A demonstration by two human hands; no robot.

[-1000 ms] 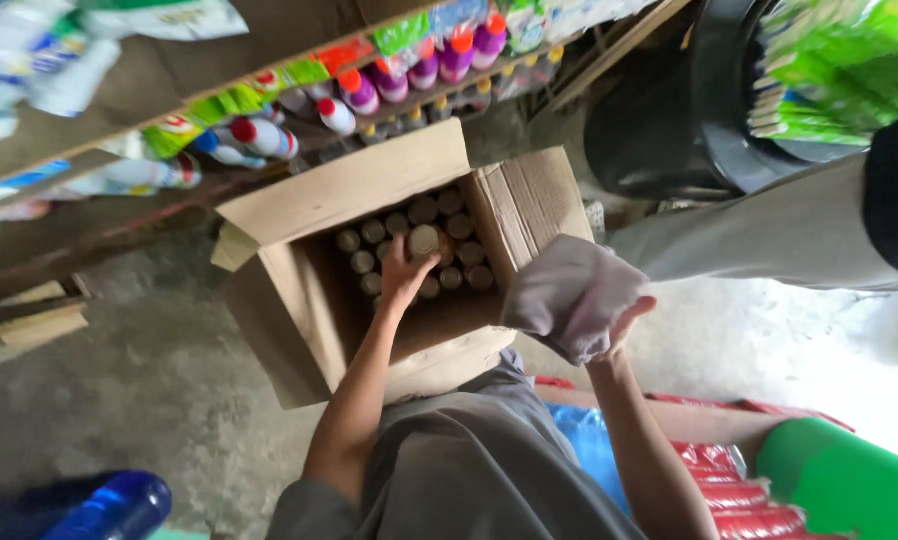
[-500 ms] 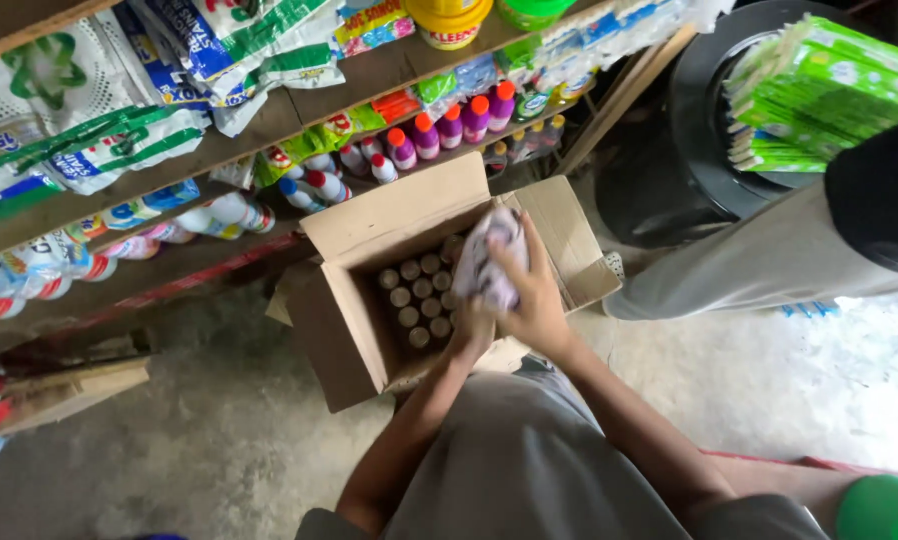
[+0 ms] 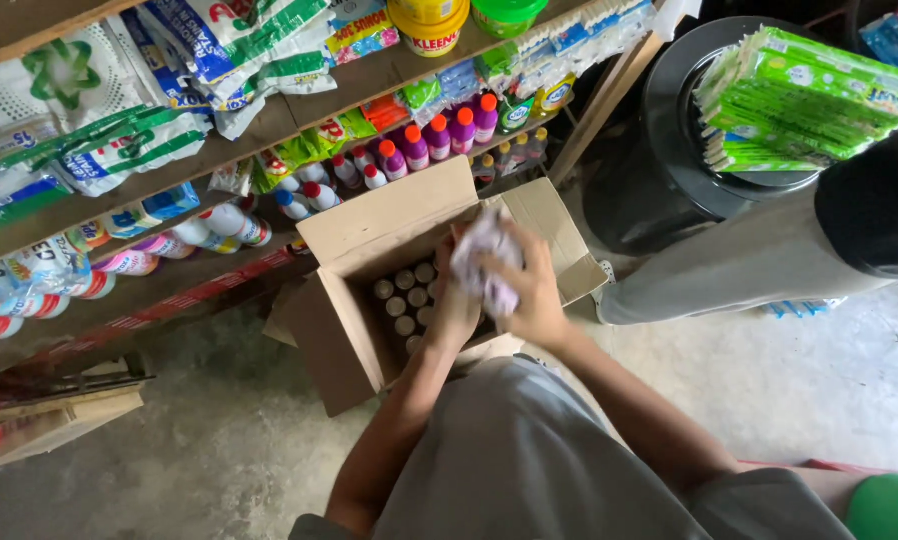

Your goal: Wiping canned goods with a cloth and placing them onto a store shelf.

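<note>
At the middle of the frame, over an open box (image 3: 344, 335), both hands are closed on a crumpled cloth (image 3: 486, 262). The right hand (image 3: 534, 290) wraps it from the right side, fingers curled over the top; the left hand (image 3: 456, 305) grips it from below and the left. The cloth is pale with a faint purple print, bunched into a wad, and it sits just above the right half of the box. It looks soft and light, with no stiffness: it will sag and unfold if held by a corner, so a full-hand grasp round the bunched middle suits it best.

Below the hands, rows of round bottle caps (image 3: 406, 298) fill the box. In the upper part of the frame a shelf (image 3: 299, 110) carries bags, with purple bottles (image 3: 449, 132) on the level under it. At upper right stands a black drum (image 3: 659, 170) with green packets (image 3: 804, 95) stacked on it.
</note>
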